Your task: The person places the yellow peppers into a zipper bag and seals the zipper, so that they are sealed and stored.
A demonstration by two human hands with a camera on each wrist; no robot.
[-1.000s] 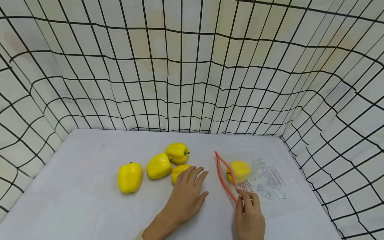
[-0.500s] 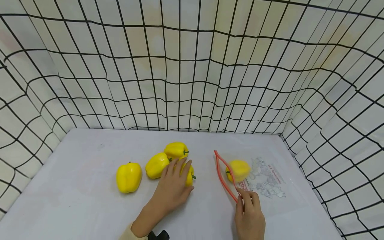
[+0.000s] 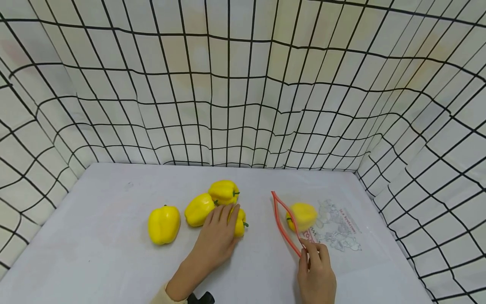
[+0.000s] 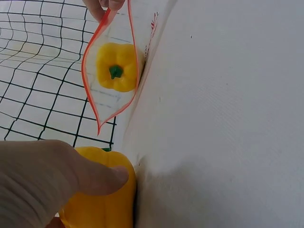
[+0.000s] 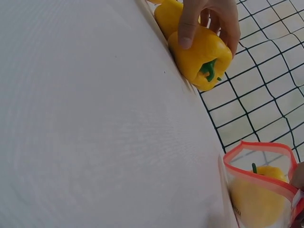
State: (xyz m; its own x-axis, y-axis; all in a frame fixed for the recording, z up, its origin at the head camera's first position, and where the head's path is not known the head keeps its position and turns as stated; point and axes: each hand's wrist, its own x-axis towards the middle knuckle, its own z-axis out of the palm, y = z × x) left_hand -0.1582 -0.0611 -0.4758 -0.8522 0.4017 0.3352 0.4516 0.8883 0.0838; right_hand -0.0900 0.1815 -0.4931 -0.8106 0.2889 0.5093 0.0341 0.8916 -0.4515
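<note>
While left hand (image 3: 218, 234) grips pepper (image 3: 239, 223), bag (image 3: 322, 223) gapes

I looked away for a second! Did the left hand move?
Yes. The left hand slid left, away from the bag, and its fingers now grip a pepper.

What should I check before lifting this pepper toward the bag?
1. Left hand grips the nearest pepper, thumb and fingers around it: ok.
2. Right hand pinches the bag's red rim: ok.
3. Bag mouth is held open: ok, the rim loop gapes in the left wrist view.
4. Room inside the bag: cannot tell; one pepper already sits just inside the mouth.
5. Neighbouring peppers lie close against the gripped one, touching cannot tell; they may roll when it lifts.
6. Path across the table between hand and mouth: ok.
</note>
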